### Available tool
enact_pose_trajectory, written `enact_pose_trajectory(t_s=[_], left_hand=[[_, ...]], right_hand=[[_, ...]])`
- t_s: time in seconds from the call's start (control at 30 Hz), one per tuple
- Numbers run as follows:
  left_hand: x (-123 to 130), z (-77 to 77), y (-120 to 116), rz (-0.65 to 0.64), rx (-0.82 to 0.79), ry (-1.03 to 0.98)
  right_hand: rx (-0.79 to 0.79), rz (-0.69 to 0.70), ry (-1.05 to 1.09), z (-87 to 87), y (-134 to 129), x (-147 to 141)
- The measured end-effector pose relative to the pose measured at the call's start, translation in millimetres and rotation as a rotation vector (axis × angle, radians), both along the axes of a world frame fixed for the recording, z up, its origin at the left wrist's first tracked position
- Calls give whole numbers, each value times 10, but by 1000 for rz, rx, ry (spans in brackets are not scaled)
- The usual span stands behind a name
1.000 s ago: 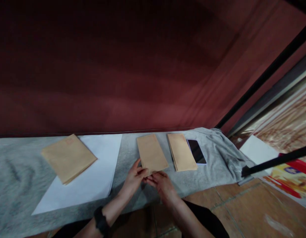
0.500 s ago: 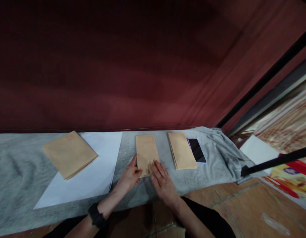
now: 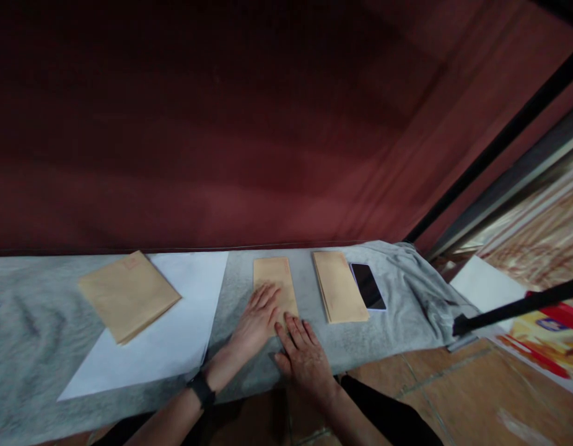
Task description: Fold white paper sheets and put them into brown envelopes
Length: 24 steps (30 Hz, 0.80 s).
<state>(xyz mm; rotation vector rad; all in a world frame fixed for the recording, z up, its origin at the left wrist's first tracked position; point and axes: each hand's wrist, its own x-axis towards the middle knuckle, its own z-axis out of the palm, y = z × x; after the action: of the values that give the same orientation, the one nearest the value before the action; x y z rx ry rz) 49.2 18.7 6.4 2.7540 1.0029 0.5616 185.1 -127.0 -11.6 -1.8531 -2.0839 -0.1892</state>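
A brown paper envelope (image 3: 273, 267) lies upright-lengthwise on the grey cloth, in front of me. My left hand (image 3: 258, 316) rests flat on its middle, fingers stretched out. Over the lower right edge of the same envelope lies my right hand (image 3: 305, 356), its fingers spread. The lower part of the envelope is hidden under both hands. To the right is a stack of similar brown envelopes (image 3: 341, 287), touched by neither hand. Another brown stack (image 3: 131, 296) sits at an angle on the left, on white paper (image 3: 174, 347).
A phone (image 3: 368, 286) lies just right of the right-hand stack. The grey cloth (image 3: 407, 303) ends at a dark red fabric wall (image 3: 197, 186) behind. Black bars (image 3: 518, 306) and a colourful printed package (image 3: 546, 341) are at the right, over a tiled floor (image 3: 476, 390).
My left hand has moved from the envelope's lower left edge up onto its surface, with its fingers now spread. My right hand has shifted slightly down.
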Motion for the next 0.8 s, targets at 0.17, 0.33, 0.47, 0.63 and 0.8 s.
enact_pose_trajectory(t_s=[0.17, 0.33, 0.47, 0.63, 0.8], left_hand=[[372, -90, 363, -24, -12, 170], [689, -50, 614, 63, -11, 134], [766, -53, 649, 72, -12, 120], [645, -64, 503, 29, -19, 131], [450, -100, 246, -41, -23, 181]], right_hand=[[22, 12, 44, -54, -13, 15], [75, 28, 98, -36, -16, 10], [7, 30, 207, 46, 10, 29], [5, 42, 313, 90, 32, 107], [24, 40, 340, 58, 25, 156]])
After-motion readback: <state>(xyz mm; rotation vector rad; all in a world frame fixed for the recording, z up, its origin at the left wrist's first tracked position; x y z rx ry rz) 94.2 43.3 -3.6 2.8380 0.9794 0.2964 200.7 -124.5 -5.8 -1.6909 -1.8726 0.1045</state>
